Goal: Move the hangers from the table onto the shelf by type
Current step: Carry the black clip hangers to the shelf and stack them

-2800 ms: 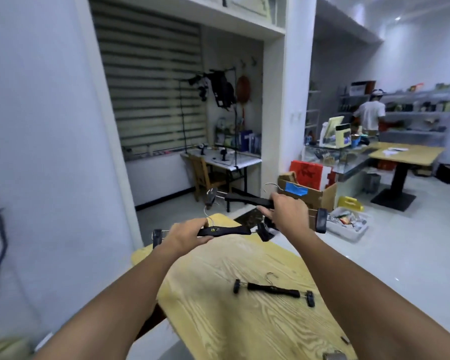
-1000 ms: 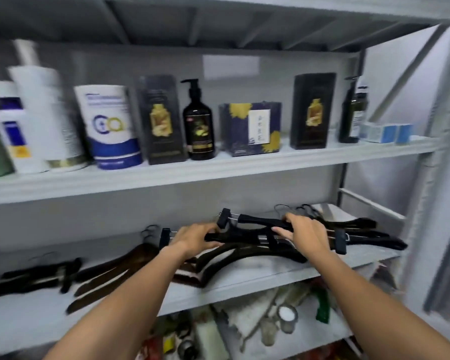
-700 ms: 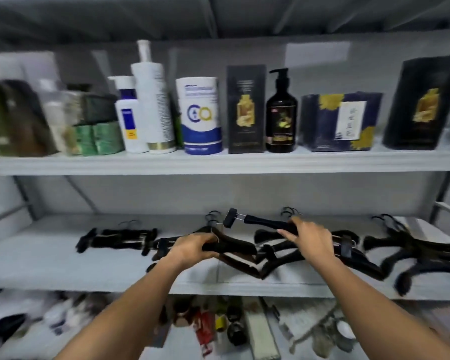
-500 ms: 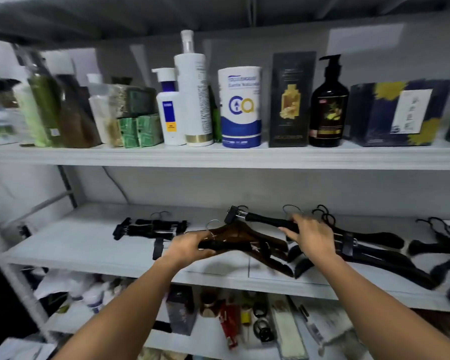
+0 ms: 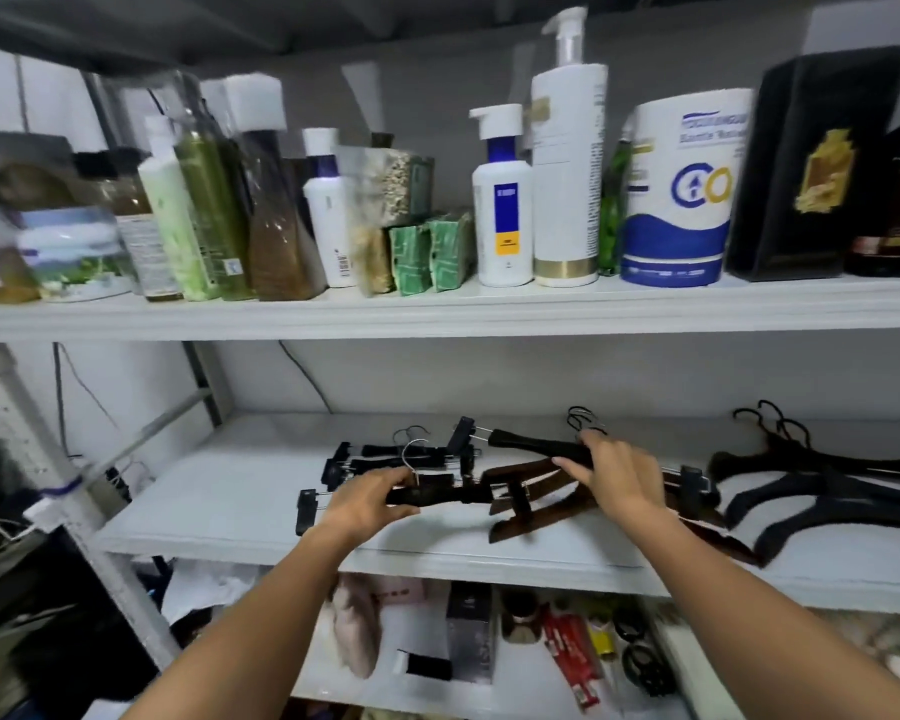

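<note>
Each grip is closed on a clip hanger: left hand point(image 5: 372, 504), right hand point(image 5: 617, 472). View has swung left to the shelf's point(image 5: 219, 504) clip-hanger pile point(image 5: 385, 457), so sorting them there looks imminent.

There is just one camera, and it sits on the person's head. It looks forward and a little down, straight at a white shelf unit point(image 5: 437, 556) that is very close. Both arms reach out from the bottom of the picture into the middle. The left hand point(image 5: 367, 504) and the right hand point(image 5: 619, 478) end up near the center. Past the fingertips lies the middle shelf board. Above the fingers is a row of bottles point(image 5: 567, 163). Below them is a lower shelf. The wide lens bends the edges.
</note>
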